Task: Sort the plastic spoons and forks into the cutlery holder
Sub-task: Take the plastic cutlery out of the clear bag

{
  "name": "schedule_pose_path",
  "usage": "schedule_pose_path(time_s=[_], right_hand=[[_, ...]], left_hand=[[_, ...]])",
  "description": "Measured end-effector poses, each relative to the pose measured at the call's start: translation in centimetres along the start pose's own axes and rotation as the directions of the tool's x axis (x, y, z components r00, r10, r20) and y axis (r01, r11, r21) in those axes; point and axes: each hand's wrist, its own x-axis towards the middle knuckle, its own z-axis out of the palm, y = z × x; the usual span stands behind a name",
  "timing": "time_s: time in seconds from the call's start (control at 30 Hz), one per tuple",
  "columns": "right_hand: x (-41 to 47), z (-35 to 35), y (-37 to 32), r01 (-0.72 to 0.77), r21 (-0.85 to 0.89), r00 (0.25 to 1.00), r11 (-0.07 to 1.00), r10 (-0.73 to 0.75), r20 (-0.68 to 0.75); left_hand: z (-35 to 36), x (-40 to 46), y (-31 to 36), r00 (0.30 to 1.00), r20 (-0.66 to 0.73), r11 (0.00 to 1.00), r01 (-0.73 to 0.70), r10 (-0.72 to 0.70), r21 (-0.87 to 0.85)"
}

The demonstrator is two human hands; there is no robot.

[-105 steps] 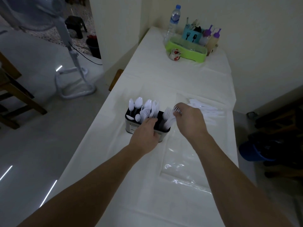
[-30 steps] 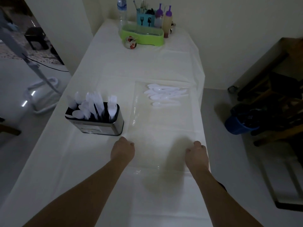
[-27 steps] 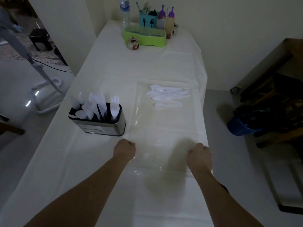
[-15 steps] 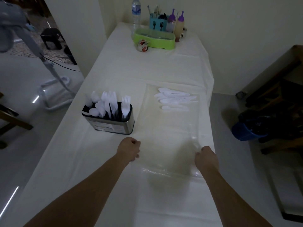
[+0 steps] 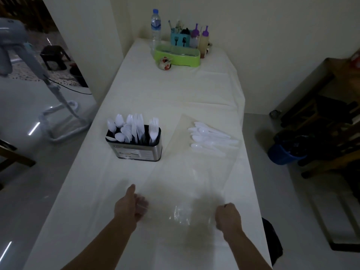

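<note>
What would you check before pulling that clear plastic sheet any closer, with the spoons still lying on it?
1. Left hand has hold of the clear plastic sheet: cannot tell, fingers blurred.
2. Right hand grips the sheet's near edge: ok, fingers curled at it.
3. Loose spoons lie wholly on the sheet: ok, at its far end.
4. Cutlery holder stands off the sheet: cannot tell, the edge runs close beside it.
5. Holder upright, spoons and forks standing in it: ok.
6. Sheet clear of the table's right edge: not ok, it lies close along it.
</note>
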Motion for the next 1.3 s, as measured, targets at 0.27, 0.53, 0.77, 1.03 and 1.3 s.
schedule_pose_path(time_s=[0.27, 0.53, 0.77, 1.03, 1.3], right_hand=[[-7.2, 4.9, -1.4, -0.224, 0.445, 0.971, 0.867, 0.158, 0.181], [-10.3, 7.6, -3.0, -0.199, 0.544, 0.978, 0.815, 0.133, 0.158], [-10.0, 7.7, -3.0, -0.184, 0.515, 0.981, 0.838, 0.124, 0.15], [-10.1, 7.8, -3.1, -0.204, 0.487, 0.976, 0.849, 0.141, 0.163], [-11.1, 9.2, -2.7, -0.275, 0.476, 0.947, 0.836, 0.151, 0.283]], left_hand=[[-2.6, -1.2, -2.0, 0.983, -0.159, 0.99, -0.072, 0.092, 0.123], [-3.6, -0.6, -1.8, 0.982, -0.144, 0.976, -0.094, 0.124, 0.195], [-4.3, 0.0, -2.6, 0.995, -0.105, 0.993, 0.009, 0.004, 0.121], [-3.9, -1.2, -2.4, 0.998, -0.024, 0.987, 0.054, -0.051, 0.154], [-5.8, -0.9, -1.8, 0.999, -0.049, 0.974, 0.005, 0.006, 0.225]])
